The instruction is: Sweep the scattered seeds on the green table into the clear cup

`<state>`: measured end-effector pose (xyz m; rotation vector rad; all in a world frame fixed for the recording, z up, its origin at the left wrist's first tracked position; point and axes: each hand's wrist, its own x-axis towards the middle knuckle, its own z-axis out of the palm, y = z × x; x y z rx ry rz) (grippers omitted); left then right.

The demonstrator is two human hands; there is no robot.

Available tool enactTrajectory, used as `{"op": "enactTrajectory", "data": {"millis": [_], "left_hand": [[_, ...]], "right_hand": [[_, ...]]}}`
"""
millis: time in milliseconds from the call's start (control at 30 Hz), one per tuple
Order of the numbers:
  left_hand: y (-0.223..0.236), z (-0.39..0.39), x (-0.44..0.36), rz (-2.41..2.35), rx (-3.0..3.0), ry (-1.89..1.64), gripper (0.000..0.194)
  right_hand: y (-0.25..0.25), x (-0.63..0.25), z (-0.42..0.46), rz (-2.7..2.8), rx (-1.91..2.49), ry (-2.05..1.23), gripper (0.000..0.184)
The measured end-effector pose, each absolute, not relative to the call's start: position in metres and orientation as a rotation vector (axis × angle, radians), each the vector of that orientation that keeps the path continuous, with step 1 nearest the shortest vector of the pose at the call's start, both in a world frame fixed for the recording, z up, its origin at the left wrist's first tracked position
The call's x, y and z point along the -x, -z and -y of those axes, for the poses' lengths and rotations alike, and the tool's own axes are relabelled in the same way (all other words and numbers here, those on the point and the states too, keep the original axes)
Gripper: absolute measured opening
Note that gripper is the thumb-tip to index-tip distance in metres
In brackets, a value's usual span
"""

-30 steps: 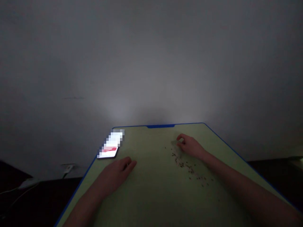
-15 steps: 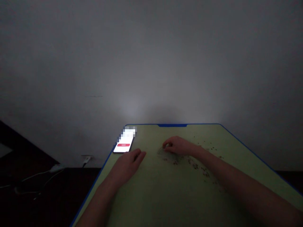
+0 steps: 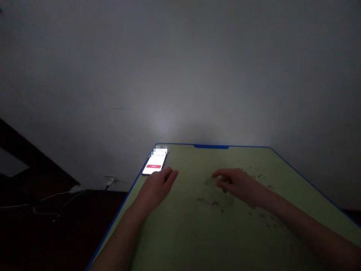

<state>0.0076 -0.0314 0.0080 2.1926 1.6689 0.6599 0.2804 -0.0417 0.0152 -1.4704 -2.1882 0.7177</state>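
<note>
On the left of the pale green table (image 3: pixel 186 226), my left hand (image 3: pixel 158 185) rests just in front of a phone (image 3: pixel 156 161) with a lit screen and a red button. Its fingers are loosely curled together, and nothing shows in them. My right hand (image 3: pixel 237 184) is over the middle right of the table, its thumb and bent fingers curled around a faint, see-through thing (image 3: pixel 230 200). In this dim light its outline is blurred and its kind is unclear. Small dark bits (image 3: pixel 216 203) lie scattered before and beyond this hand.
Blue edging (image 3: pixel 211 146) runs round the table, whose far side stands near a grey wall (image 3: pixel 197 75). Down on the left are a wall socket (image 3: pixel 111 181) with a plug, a white power strip (image 3: pixel 75 189) and loose cables on the dark floor.
My right hand has moved to the right, and the see-through thing appears to have gone with it. My left hand stays by the phone; the view has shifted slightly.
</note>
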Motion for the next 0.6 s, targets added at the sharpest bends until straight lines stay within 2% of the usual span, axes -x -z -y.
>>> {"op": "enactTrajectory", "data": {"millis": [367,600], "left_hand": [[-0.007,0.030,-0.007,-1.666,-2.204,-0.632,0.045],[-0.011,0.033,-0.008,-1.677,-2.192,-0.617,0.044]], "right_hand": [[0.005,-0.248,0.071,2.027,1.585,-0.616,0.028],[0.012,-0.260,0.071,2.016,1.670,-0.620,0.027]]}}
